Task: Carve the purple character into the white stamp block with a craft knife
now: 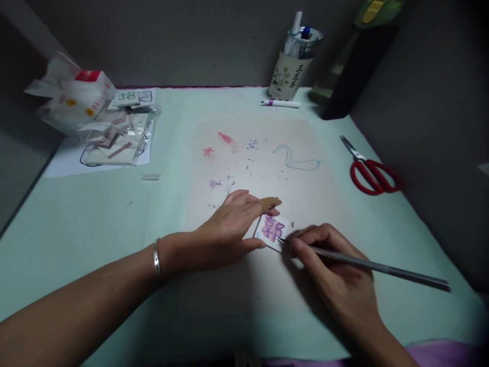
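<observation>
A small white block [272, 232] with purple characters and a pinkish tint lies near the middle of the table. My left hand [235, 227] is closed on its left and upper edges, the thumb at the lower left corner, with a tan piece [270, 203] at the fingertips. In a pinch, my right hand [336, 272] grips a thin grey carving pen [382, 267]. The pen's dark tip touches or nearly touches the right part of the purple marks, and its long shaft points to the lower right.
Red-handled scissors [370, 176] lie at the right. A pen jar [290, 66], a purple-banded marker [280, 103] and a bottle [349, 61] stand or lie at the back. Plastic bags of blocks [114, 135] sit back left. Crumbs and stains dot the mat [244, 153].
</observation>
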`<state>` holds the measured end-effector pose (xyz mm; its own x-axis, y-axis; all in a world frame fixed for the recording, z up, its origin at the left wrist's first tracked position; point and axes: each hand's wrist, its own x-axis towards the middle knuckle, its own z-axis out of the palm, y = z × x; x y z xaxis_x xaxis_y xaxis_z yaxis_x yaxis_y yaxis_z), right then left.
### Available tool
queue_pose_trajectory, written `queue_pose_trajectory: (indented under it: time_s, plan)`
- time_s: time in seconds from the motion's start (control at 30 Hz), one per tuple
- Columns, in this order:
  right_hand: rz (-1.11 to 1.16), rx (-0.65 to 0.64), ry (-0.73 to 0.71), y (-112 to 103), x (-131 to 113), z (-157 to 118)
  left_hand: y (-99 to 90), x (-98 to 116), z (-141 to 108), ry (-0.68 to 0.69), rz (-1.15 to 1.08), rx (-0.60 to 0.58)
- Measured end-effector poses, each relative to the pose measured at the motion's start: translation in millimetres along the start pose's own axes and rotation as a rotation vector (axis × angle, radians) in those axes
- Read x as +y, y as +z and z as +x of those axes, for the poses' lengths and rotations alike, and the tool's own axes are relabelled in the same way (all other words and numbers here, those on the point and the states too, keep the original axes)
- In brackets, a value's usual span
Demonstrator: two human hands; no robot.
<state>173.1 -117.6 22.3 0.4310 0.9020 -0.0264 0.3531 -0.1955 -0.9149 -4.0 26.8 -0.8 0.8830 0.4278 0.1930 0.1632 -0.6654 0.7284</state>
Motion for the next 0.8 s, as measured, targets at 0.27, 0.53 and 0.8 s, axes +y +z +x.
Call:
queue_pose_trajectory:
  time_s: [0.27,0.53,0.8]
  plan:
    - [0.082,0.096,-0.003,-9.2,3.5,6.2,-7.3,8.7,-3.1,-0.014,0.011,0.001]
    - [0.153,0.046,0.060,-13.7,4.9,9.7,5.2,18.6,-3.1,-0.148,0.170,0.084]
    - [0.206,-0.054,0.183,-32.4,-2.6,4.2,-13.7,1.5,-2.5,-0.016,0.019,0.028]
